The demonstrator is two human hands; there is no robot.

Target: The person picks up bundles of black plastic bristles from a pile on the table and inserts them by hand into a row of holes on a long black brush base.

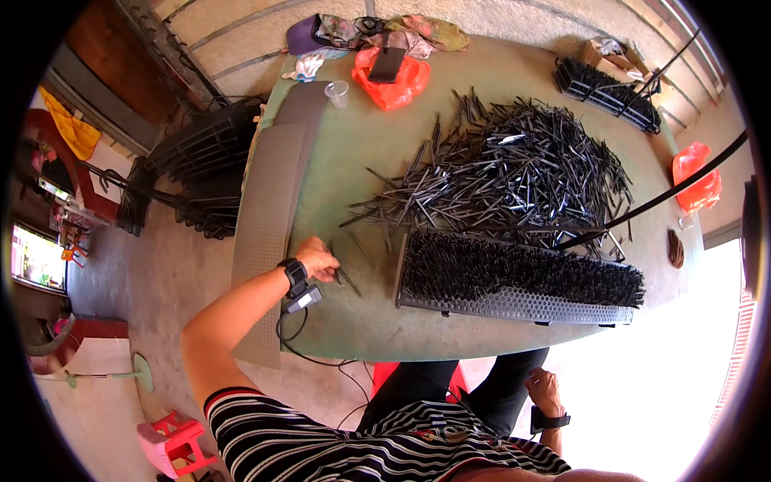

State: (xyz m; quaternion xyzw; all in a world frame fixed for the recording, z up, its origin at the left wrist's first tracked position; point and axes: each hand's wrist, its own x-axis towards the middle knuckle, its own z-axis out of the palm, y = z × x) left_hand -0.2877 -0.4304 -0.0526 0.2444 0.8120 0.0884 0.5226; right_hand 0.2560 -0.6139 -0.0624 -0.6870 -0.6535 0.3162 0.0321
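Note:
My left hand is over the left part of the green table, fingers closed around a thin black strip that sticks out past the fingertips. Another thin strip lies on the table just right of it. My right hand is below the table's front edge, beside my thigh, with its fingers curled; whatever is in them is hidden. In front of me sits a long black perforated panel, its upper part densely filled with upright black strips. Behind it spreads a large heap of loose black strips.
Grey perforated sheets line the table's left edge. A clear plastic cup, a red plastic bag with a dark flat object on it, and cloths stand at the back. A second filled panel lies back right. A cable hangs from my left wrist.

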